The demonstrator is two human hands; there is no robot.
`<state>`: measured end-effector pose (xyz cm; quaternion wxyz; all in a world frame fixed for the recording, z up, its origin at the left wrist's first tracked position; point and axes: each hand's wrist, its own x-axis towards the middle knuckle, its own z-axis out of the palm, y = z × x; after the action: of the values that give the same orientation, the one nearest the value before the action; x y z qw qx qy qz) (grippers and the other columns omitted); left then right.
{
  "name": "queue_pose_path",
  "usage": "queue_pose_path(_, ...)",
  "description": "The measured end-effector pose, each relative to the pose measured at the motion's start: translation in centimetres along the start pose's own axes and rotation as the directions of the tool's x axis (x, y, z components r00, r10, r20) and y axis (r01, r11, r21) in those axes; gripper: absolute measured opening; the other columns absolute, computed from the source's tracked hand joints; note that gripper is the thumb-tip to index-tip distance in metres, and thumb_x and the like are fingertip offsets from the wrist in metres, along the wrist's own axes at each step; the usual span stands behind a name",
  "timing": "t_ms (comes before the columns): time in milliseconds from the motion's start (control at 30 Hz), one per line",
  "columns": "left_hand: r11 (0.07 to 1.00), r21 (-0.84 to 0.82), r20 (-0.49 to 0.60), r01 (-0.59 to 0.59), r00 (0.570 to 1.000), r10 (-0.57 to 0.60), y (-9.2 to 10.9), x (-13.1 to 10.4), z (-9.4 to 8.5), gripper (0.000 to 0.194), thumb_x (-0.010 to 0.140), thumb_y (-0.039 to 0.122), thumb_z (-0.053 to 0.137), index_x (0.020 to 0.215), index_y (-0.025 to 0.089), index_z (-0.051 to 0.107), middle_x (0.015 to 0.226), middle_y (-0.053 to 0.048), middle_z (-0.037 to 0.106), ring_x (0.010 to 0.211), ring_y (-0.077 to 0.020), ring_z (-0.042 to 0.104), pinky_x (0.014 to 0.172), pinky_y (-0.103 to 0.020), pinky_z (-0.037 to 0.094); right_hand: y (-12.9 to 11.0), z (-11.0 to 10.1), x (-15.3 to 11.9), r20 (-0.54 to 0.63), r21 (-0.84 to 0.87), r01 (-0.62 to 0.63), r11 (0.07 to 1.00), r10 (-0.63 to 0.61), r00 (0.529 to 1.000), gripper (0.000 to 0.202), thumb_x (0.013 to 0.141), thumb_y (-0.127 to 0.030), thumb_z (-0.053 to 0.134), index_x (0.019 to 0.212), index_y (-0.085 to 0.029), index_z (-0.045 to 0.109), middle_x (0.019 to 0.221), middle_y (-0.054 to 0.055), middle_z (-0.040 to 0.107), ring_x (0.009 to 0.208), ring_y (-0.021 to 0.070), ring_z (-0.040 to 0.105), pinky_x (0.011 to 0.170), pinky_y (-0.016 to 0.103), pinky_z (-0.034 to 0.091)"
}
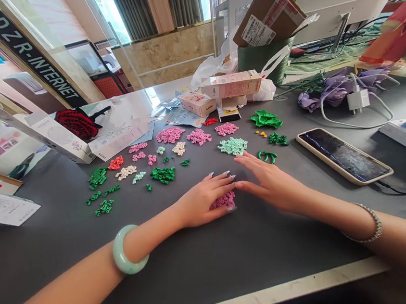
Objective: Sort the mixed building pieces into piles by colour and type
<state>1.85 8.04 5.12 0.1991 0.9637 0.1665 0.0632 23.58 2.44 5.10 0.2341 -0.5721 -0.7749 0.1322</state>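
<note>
My left hand [202, 198] lies palm down, fingers stretched out, partly covering a pile of purple-pink toy bricks [224, 200] on the dark desk. My right hand [269, 181] rests beside it with fingers extended and thumb close to the left fingertips. Just beyond the right fingertips sits a mint-green brick pile [233, 145]. Curved green pieces [267, 156] lie past the right hand. Beyond the left hand is a dark green brick pile [162, 175], with pink piles [170, 135] and cream pieces [179, 148] farther back. Neither hand visibly grips anything.
A phone [344, 154] with a cable lies at right, near a white charger [359, 100] and purple flowers [334, 90]. Small cartons [232, 85] and a green bin [266, 60] holding a cardboard box stand behind. Opened white boxes [60, 138] are at left.
</note>
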Motion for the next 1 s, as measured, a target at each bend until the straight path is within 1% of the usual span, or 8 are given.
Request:
queue_pose_path(167,0.999,0.052,-0.04,0.0,0.999,0.002,0.4,0.4,0.6,0.057,0.09,0.043,0.057,0.139,0.018,0.041,0.146,-0.013,0.04,0.141,-0.0275,0.028,0.115,-0.056,0.023,0.2,0.1,-0.1,-0.011,-0.004,0.007,1.0,-0.007,1.0,0.062,0.091,-0.056,0.04,0.137,-0.015,0.045,0.143,0.015,0.046,0.139,0.0303,0.03,0.109,0.053,0.033)
queue_pose_path(233,0.997,0.082,-0.037,-0.001,0.999,0.004,0.5,0.5,0.8,0.054,0.09,0.043,0.056,0.136,0.018,0.045,0.146,-0.014,0.041,0.14,-0.0279,0.029,0.114,-0.057,0.024,0.2,0.2,-0.1,-0.01,-0.005,0.006,1.0,-0.006,1.0,0.061,0.091,-0.056,0.041,0.136,-0.016,0.046,0.142,0.015,0.047,0.139,0.0304,0.03,0.109,0.054,0.034)
queue_pose_path(400,0.995,0.096,-0.054,0.013,0.999,-0.008,0.6,0.6,1.0,0.042,0.092,0.039,0.054,0.129,0.019,0.053,0.142,-0.013,0.046,0.138,-0.0277,0.034,0.113,-0.056,0.026,0.0,0.0,0.0,0.02,-0.022,-0.007,1.0,0.007,1.0,0.065,0.091,-0.057,0.039,0.135,-0.009,0.047,0.143,0.017,0.045,0.139,0.0297,0.03,0.11,0.05,0.034)
queue_pose_path(567,0.996,0.089,-0.084,0.014,0.996,-0.007,0.4,0.7,1.2,0.038,0.093,0.036,0.052,0.126,0.017,0.056,0.138,-0.012,0.052,0.136,-0.0268,0.037,0.112,-0.053,0.029,-0.1,0.0,-0.1,0.023,-0.025,-0.007,1.0,0.007,1.0,0.065,0.091,-0.057,0.039,0.135,-0.01,0.047,0.144,0.016,0.044,0.139,0.0293,0.03,0.11,0.05,0.035)
queue_pose_path(700,0.997,0.081,-0.1,0.018,0.995,-0.01,0.2,0.7,1.4,0.032,0.095,0.036,0.049,0.12,0.02,0.061,0.136,-0.011,0.054,0.135,-0.0258,0.039,0.112,-0.052,0.031,-0.1,0.1,-0.1,-0.009,-0.014,0.004,1.0,-0.004,1.0,0.061,0.091,-0.055,0.041,0.134,-0.012,0.048,0.143,0.016,0.046,0.138,0.0301,0.032,0.109,0.052,0.035)
queue_pose_path(800,0.997,0.073,-0.111,0.028,0.994,-0.02,0.1,0.7,1.5,0.03,0.096,0.034,0.047,0.12,0.021,0.061,0.135,-0.01,0.055,0.134,-0.0253,0.04,0.111,-0.053,0.031,-0.1,0.2,-0.1,-0.02,-0.012,0.007,1.0,-0.007,1.0,0.06,0.09,-0.055,0.041,0.133,-0.014,0.049,0.142,0.016,0.047,0.138,0.0298,0.033,0.109,0.052,0.035)
queue_pose_path(900,0.996,0.069,-0.127,0.054,0.991,-0.045,0.2,0.6,1.6,0.03,0.096,0.032,0.046,0.121,0.021,0.06,0.135,-0.01,0.055,0.133,-0.026,0.041,0.11,-0.056,0.031,0.0,0.3,0.0,-0.009,-0.015,-0.002,1.0,0.001,1.0,0.062,0.09,-0.057,0.041,0.133,-0.013,0.049,0.142,0.016,0.047,0.138,0.0294,0.033,0.109,0.051,0.035)
queue_pose_path(1000,0.993,0.065,-0.151,0.096,0.985,-0.085,0.2,0.7,1.7,0.031,0.097,0.033,0.043,0.122,0.022,0.059,0.136,-0.01,0.054,0.133,-0.0258,0.042,0.11,-0.056,0.032,0.1,0.4,-0.1,-0.002,-0.007,0.01,1.0,-0.01,1.0,0.061,0.09,-0.057,0.041,0.133,-0.015,0.05,0.142,0.015,0.048,0.137,0.0299,0.034,0.109,0.052,0.036)
